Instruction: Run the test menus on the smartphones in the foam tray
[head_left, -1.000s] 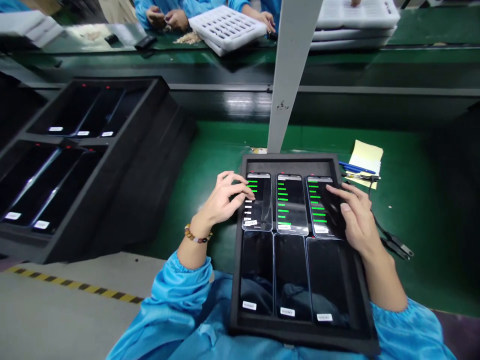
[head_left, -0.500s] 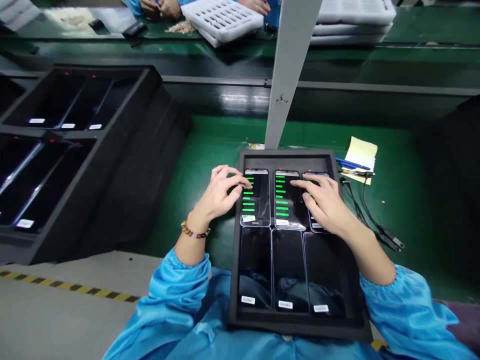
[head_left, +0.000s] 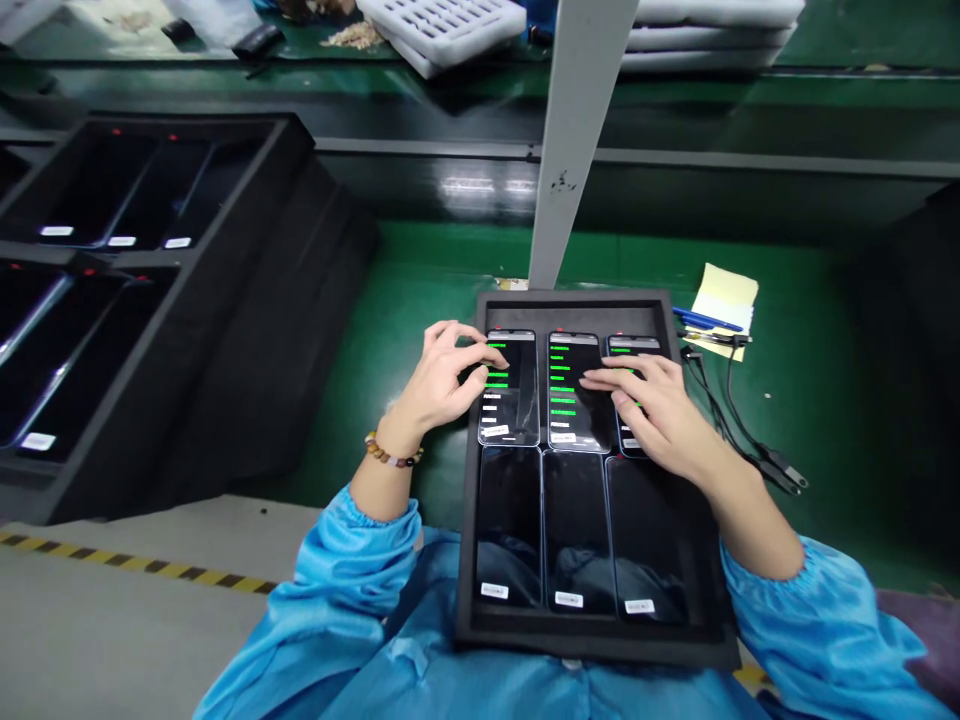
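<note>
A black foam tray [head_left: 577, 640] holds two rows of smartphones in front of me. In the back row, the left phone [head_left: 517, 400], the middle phone [head_left: 574, 400] and the right phone [head_left: 634, 440] have lit screens with green lines of text. The front row, including the front middle phone [head_left: 574, 525], is dark, with white labels at the lower ends. My left hand [head_left: 448, 375] is open, its index fingertip at the left phone's screen. Open too, my right hand [head_left: 651, 408] reaches across the right phone, partly covering it, with fingertips at the middle phone's screen.
Stacked black foam trays [head_left: 277, 260] with dark phones stand at left. Cables [head_left: 739, 430], blue pens [head_left: 705, 320] and a yellow notepad [head_left: 724, 295] lie on the green bench at right. A grey post [head_left: 574, 150] rises behind the tray. White slotted trays [head_left: 450, 30] sit beyond.
Text on the left and middle screens has shifted upward, with white lines now showing lower down. My right fingertips have moved slightly down the middle screen. The whole view has tilted a little downward.
</note>
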